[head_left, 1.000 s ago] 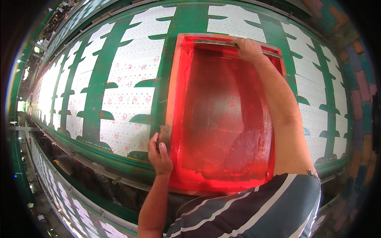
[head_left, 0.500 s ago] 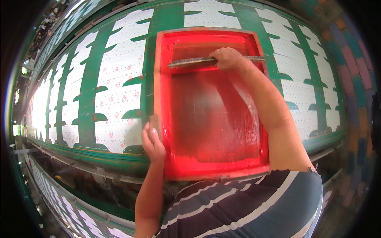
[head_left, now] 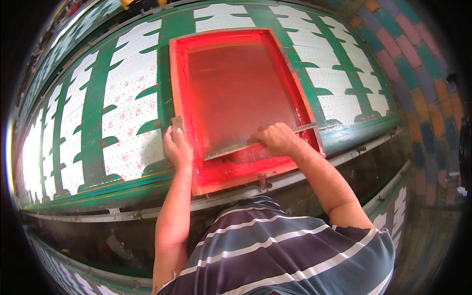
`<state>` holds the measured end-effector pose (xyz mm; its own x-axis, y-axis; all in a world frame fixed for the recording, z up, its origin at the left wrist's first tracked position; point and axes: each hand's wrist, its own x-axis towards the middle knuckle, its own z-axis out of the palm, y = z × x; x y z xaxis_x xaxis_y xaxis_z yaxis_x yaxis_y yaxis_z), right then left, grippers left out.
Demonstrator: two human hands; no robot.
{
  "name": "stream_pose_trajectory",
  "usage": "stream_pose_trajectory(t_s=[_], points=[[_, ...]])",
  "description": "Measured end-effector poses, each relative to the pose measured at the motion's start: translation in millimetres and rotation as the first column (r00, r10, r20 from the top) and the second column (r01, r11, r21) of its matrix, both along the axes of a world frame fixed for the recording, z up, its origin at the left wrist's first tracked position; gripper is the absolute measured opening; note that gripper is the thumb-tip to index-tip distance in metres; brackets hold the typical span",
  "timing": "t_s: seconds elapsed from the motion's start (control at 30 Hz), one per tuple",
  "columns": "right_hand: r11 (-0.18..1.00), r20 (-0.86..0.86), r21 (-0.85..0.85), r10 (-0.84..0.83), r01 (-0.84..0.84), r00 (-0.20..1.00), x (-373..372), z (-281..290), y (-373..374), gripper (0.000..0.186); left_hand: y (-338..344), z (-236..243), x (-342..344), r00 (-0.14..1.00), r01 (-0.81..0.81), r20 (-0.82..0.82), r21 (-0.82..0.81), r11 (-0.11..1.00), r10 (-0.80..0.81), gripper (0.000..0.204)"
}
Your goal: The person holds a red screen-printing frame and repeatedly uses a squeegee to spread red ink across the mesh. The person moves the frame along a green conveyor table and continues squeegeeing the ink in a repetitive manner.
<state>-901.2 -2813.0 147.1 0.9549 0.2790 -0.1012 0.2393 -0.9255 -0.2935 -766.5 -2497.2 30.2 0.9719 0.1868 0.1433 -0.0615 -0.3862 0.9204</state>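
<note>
A screen-printing frame [head_left: 175,78] with wooden edges and red ink round its inner border lies on a long green table. My right hand [head_left: 278,140] is closed round the top of a long squeegee [head_left: 227,150], which spans the screen slantwise near its near end. Red ink [head_left: 231,161] is gathered along the squeegee's near side. Beyond it the mesh [head_left: 236,83] looks dark red. My left hand [head_left: 178,148] grips the frame's left side at a small wooden tab [head_left: 177,122]; part of its fingers is hidden.
White cut fabric pieces [head_left: 130,96] lie in rows on the green table [head_left: 93,110], some with small pink prints. A metal rail [head_left: 132,216] runs along the near edge. Another table with white pieces [head_left: 73,275] stands behind me. Coloured paving [head_left: 408,59] is at right.
My right hand has drawn the squeegee from the far end of the screen to its near end. My left hand stays at the frame's left side, and the view has shifted.
</note>
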Motion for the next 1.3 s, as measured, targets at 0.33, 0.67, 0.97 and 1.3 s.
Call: stream_pose_trajectory(t_s=[0.33, 0.67, 0.97, 1.3], points=[[1.000, 0.083, 0.020, -0.014, 0.013, 0.996, -99, -1, 39, 0.057, -1, 3, -2, 1.000, -0.005, 0.015, 0.115, 0.993, 0.003, 0.067], [0.929, 0.216, 0.330, 0.096, -0.165, 0.972, -121, -4, -24, 0.046, -2, 7, -3, 0.988, -0.079, -0.101, 0.303, 0.950, 0.115, 0.050], [0.778, 0.248, 0.533, -0.521, 0.334, 0.817, -149, -32, -159, 0.044, 2, -3, 2, 0.993, -0.063, -0.089, 0.167, 0.984, 0.079, 0.034], [0.451, -0.184, 0.722, -0.605, 0.524, 0.775, -119, -73, -196, 0.063, 0, 2, 3, 0.985, -0.099, -0.124, 0.168, 0.981, 0.120, 0.037]])
